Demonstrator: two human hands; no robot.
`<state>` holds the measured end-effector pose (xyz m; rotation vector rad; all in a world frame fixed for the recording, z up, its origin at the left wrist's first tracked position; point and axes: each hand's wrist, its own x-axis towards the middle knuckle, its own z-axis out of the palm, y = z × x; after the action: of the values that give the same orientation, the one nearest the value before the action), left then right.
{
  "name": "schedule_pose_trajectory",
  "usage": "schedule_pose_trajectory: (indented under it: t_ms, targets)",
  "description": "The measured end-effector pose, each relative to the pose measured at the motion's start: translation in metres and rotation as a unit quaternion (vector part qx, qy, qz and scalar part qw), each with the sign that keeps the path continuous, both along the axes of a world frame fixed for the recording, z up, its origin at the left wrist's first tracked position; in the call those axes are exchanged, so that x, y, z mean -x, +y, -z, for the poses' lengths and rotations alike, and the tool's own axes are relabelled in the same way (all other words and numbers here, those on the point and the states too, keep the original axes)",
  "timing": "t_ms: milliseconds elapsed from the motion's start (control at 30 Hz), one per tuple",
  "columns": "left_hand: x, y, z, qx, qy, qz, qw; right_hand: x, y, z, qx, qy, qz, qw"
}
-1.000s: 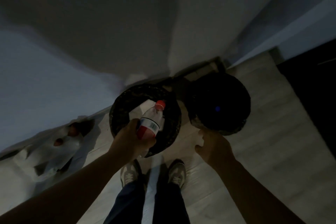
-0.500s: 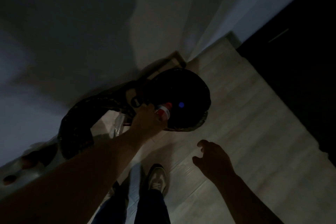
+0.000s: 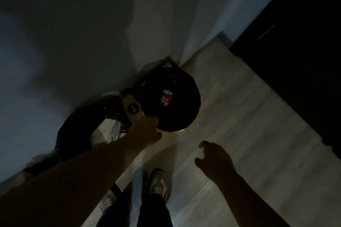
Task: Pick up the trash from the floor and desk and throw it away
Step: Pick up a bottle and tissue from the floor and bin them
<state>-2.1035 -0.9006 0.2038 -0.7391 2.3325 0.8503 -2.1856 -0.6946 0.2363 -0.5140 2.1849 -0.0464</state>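
Pretty dark. Red-labelled bottle [image 3: 167, 97] down inside the black bin [image 3: 191, 86] with the yellow rim. Left hand [image 3: 147, 131] right at the near rim, can't tell whether the fingers grip it. Right hand [image 3: 215, 158] over the floor [image 3: 239, 116], fingers loosely curled, holding nothing. Woven basket [image 3: 73, 125] touching the bin's left side, something white inside, maybe a bag.

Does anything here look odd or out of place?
Nothing stands out. The bottle lies inside the bin, no spill shows on the floor, and the basket beside it holds its litter. The dim light hides finer detail.
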Motion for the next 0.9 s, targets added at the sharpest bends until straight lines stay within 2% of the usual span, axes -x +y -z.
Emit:
schedule_pose_trajectory:
  t_ms: [133, 367, 667, 900]
  targets:
    - [-0.020, 0.002, -0.033, -0.014, -0.055, 0.035, 0.998, 0.004, -0.005, -0.028, 0.012, 0.004, -0.011, 1.000]
    - [-0.045, -0.003, -0.052, 0.008, -0.031, 0.000, 0.999, 0.005, -0.021, -0.045, 0.033, 0.013, -0.041, 0.999]
    - [-0.066, -0.021, 0.013, 0.020, 0.019, 0.009, 1.000, -0.001, -0.047, 0.024, 0.032, 0.034, -0.071, 0.996]
    - [-0.016, -0.056, 0.080, 0.074, 0.101, 0.069, 0.990, 0.042, -0.091, 0.099, 0.059, 0.093, -0.089, 0.990]
